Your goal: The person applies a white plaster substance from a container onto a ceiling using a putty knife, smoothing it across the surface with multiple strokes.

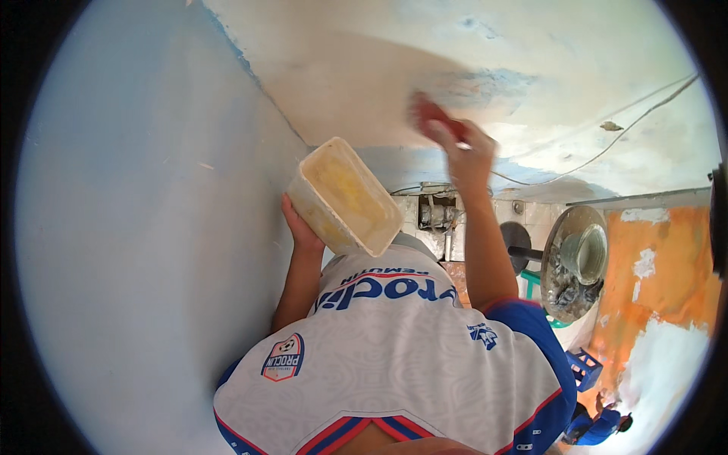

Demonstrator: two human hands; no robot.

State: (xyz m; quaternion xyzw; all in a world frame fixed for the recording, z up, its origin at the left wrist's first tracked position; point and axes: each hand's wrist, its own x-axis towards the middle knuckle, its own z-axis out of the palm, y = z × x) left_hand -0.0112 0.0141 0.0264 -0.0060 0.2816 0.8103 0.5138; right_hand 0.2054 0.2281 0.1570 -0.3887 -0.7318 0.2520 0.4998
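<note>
My left hand [301, 227] holds a rectangular off-white plastic tub [311, 220] from its left side and below. The tub is tilted, and a pale, yellowish layer [345, 186] shows inside it. Raised in front of the wall, my right hand [472, 155] is closed around a red paintbrush [432, 117]. Motion smears the brush head, so I cannot tell whether it touches the wall. Around it, the cream wall surface [364, 91] has blue-grey patches.
A light blue wall [144, 227] runs close along my left. A thin cable [599, 155] hangs across the front wall. Lower right are a round table [561, 296] with a bucket [588, 254] on it, a blue stool [584, 369], a patchy orange wall [682, 265] and another person [599, 426] in blue.
</note>
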